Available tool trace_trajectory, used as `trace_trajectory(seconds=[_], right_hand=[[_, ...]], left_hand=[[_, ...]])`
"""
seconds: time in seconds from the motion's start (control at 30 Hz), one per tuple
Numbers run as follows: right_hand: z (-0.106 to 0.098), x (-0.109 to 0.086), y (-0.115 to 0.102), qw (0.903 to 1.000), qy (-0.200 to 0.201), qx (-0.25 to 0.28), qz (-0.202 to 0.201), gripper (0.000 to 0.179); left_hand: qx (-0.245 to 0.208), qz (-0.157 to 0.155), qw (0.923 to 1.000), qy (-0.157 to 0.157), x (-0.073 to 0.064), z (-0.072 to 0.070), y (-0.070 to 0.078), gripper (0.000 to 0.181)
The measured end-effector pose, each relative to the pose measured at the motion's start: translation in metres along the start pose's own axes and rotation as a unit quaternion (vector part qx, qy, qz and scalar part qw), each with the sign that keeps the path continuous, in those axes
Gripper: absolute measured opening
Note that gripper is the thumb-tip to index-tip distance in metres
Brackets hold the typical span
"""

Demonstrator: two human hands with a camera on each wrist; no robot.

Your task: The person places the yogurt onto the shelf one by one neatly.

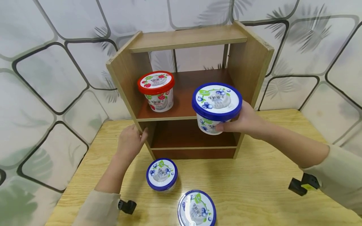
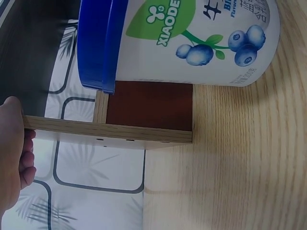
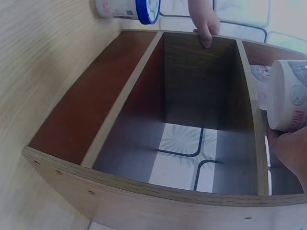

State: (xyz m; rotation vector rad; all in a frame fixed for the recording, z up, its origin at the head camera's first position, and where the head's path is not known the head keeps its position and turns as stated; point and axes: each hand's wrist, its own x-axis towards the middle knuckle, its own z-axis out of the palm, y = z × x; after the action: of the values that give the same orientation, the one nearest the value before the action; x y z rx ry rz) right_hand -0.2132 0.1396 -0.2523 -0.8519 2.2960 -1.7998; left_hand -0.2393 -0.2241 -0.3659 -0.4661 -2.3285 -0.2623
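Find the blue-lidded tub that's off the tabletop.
The tub held in the right hand; the other two blue-lidded ones stand on the tabletop.

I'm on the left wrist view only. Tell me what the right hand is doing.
Observer: The right hand is holding a blue-lidded tub, lid up.
Operator: Copy. Now report any tub whose lid isn't blue.
Observer: One red-lidded tub stands on the middle shelf, toward the person's left.
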Motion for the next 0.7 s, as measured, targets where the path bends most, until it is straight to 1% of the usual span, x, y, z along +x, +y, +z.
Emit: trace_trajectory(seconds=[0.17, 0.4, 0.57, 0.7], right_hand=[[0.0, 0.006, -0.004, 1.0, -0.003, 0.006, 0.001, 0.075], [0.0, 0.015, -0.004, 0.9995, 0.019, -0.011, 0.024, 0.077], [-0.001, 0.02, -0.003, 0.999, 0.021, -0.014, 0.038, 0.078], [-0.001, 0.024, -0.003, 0.9986, 0.02, -0.02, 0.045, 0.078]], left_hand=[[-0.003, 0.0, 1.0, 0.003, 0.0, 0.002, -0.001, 0.025], [-0.003, 0.004, 0.9999, 0.013, 0.0, 0.003, -0.001, 0.025], [-0.004, 0.009, 0.9997, 0.021, 0.0, 0.003, -0.001, 0.025], [-0.002, 0.01, 0.9997, 0.02, -0.001, 0.003, -0.001, 0.025]])
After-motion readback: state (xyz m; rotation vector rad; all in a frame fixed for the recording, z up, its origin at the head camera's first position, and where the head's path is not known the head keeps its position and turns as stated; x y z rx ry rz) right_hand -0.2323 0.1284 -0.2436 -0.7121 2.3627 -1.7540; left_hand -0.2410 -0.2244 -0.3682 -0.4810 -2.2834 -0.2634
